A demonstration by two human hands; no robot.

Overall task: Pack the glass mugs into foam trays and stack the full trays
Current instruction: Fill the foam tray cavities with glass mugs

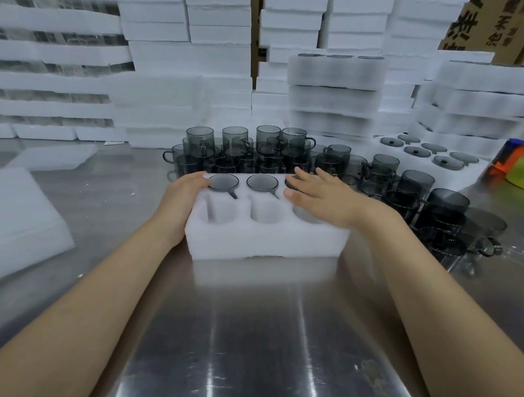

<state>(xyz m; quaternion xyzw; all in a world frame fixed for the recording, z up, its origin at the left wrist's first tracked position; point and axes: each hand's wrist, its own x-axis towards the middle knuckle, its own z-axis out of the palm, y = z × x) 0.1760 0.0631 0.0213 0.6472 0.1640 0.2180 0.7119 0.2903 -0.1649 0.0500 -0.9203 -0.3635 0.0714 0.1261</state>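
Note:
A white foam tray (265, 240) with six round pockets sits on the steel table in front of me. Its far row holds smoked-grey glass mugs (262, 182); the third is partly hidden under my right hand. The near row of pockets (266, 212) has nothing in it. My left hand (186, 186) grips the tray's far left corner. My right hand (320, 191) lies flat, fingers spread, over the tray's far right corner. Loose grey mugs (247, 150) stand stacked in a cluster behind the tray, and more (432, 210) trail off to the right.
Filled trays (333, 91) are stacked behind on the right, and another filled tray (425, 156) lies beside them. Walls of white foam (176, 64) fill the back. Foam pieces (19, 219) lie at the left. A colourful bag (520, 168) sits at the right edge.

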